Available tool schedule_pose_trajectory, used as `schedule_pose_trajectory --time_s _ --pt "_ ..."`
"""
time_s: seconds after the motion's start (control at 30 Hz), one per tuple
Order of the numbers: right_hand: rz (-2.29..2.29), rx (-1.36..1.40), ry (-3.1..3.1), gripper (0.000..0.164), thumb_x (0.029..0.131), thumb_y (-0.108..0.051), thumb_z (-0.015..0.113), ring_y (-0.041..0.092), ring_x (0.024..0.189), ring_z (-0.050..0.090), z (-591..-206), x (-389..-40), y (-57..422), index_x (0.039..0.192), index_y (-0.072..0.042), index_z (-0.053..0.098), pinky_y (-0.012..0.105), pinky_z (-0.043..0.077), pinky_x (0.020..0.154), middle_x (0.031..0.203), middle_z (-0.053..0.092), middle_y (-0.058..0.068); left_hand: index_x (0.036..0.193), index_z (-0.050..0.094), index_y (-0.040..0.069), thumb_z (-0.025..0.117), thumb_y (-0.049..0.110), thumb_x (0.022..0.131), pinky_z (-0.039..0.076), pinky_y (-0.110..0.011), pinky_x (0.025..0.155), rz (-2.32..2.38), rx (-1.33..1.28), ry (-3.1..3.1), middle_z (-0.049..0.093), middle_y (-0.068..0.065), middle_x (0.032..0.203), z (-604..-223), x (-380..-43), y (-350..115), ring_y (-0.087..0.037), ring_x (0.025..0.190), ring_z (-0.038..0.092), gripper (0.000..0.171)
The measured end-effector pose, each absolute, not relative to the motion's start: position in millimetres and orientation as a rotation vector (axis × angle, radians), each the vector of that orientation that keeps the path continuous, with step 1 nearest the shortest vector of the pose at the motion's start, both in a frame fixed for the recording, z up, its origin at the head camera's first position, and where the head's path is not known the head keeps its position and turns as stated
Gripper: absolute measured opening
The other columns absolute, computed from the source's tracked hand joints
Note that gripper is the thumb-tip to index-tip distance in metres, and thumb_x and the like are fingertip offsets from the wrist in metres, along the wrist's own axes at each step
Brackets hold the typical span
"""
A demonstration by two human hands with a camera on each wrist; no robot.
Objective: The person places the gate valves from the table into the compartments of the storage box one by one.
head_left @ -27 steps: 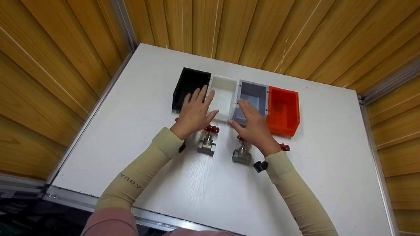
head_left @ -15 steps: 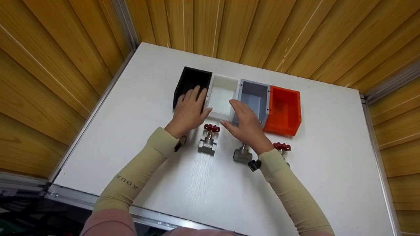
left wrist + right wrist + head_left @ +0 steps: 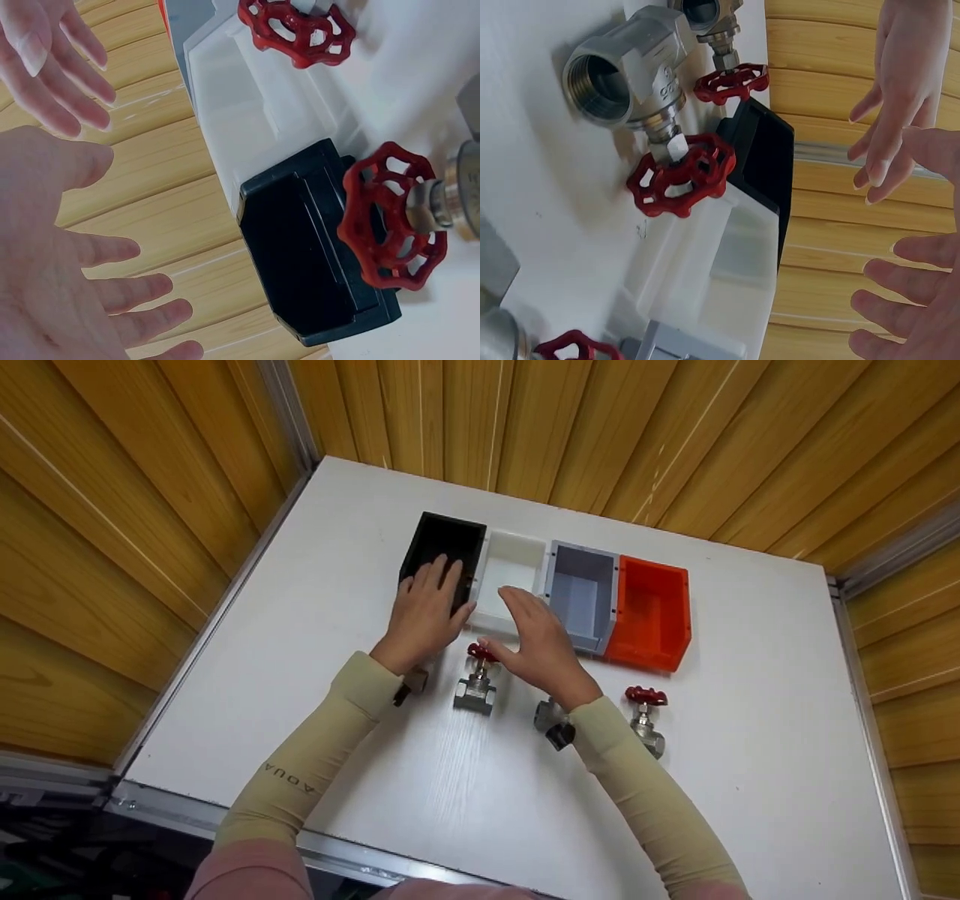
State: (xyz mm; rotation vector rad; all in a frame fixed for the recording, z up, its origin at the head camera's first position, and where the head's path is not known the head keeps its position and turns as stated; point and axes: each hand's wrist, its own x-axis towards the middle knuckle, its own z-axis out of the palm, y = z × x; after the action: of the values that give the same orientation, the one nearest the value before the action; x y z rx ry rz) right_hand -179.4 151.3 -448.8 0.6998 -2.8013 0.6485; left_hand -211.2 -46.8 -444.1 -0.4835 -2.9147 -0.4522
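My left hand [image 3: 422,619] is held with fingers spread over the front of the black bin [image 3: 450,536], holding nothing. Below it, a gate valve with a red handwheel [image 3: 394,217] shows in the left wrist view; in the head view this valve is mostly hidden. My right hand [image 3: 541,649], also holding nothing, hovers palm inward near the white bin [image 3: 517,559]. Its thumb overlaps the red handwheel of a second gate valve [image 3: 475,694]; contact cannot be told. Another gate valve [image 3: 550,715] lies partly hidden under the right wrist. A further gate valve [image 3: 645,720] sits to the right.
A grey bin [image 3: 581,585] and an orange bin [image 3: 651,615] continue the row of bins, side by side with the white one. All stand on a white table [image 3: 750,697], which wood-patterned walls [image 3: 600,435] enclose at the back and sides.
Both hands have moved left, the right one farther, from in front of the grey bin to the white bin. The rightmost valve has come into full view. Valves and bins stay in place.
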Motion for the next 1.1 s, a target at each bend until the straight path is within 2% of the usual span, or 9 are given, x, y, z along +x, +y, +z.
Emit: schedule_pose_trajectory --time_s 0.4,0.77,1.1 --pt "0.662 0.764 -2.795 0.074 0.085 -0.055 0.052 0.019 0.133 0.035 -462.7 -173.9 127.7 0.141 -0.012 0.031 0.042 0.027 0.109 0.142 0.039 0.004 0.143 0.028 0.011 0.044 0.045 0.093 0.028 -0.051 0.104 -0.495 -0.404 -2.937 0.027 -0.015 0.148 -449.8 -215.0 -60.2 -0.033 0.134 0.03 0.062" --pt "0.643 0.788 -2.848 0.076 0.085 -0.056 0.051 0.02 0.134 0.032 -468.3 -172.2 114.8 0.142 -0.01 0.029 0.04 0.025 0.11 0.144 0.036 0.006 0.142 0.028 0.009 0.043 0.043 0.093 0.03 -0.051 0.103 -0.538 -0.375 -2.952 0.026 -0.016 0.148 -455.6 -220.9 -70.0 -0.031 0.135 0.029 0.061" --pt "0.615 0.804 -2.895 0.079 0.083 -0.06 0.051 0.02 0.133 0.033 -473.4 -170.7 101.8 0.142 -0.013 0.028 0.038 0.025 0.11 0.144 0.035 0.004 0.14 0.032 0.007 0.042 0.041 0.094 0.034 -0.05 0.1 -0.556 -0.334 -2.966 0.031 -0.017 0.145 -460.8 -226.4 -75.9 -0.03 0.133 0.032 0.059"
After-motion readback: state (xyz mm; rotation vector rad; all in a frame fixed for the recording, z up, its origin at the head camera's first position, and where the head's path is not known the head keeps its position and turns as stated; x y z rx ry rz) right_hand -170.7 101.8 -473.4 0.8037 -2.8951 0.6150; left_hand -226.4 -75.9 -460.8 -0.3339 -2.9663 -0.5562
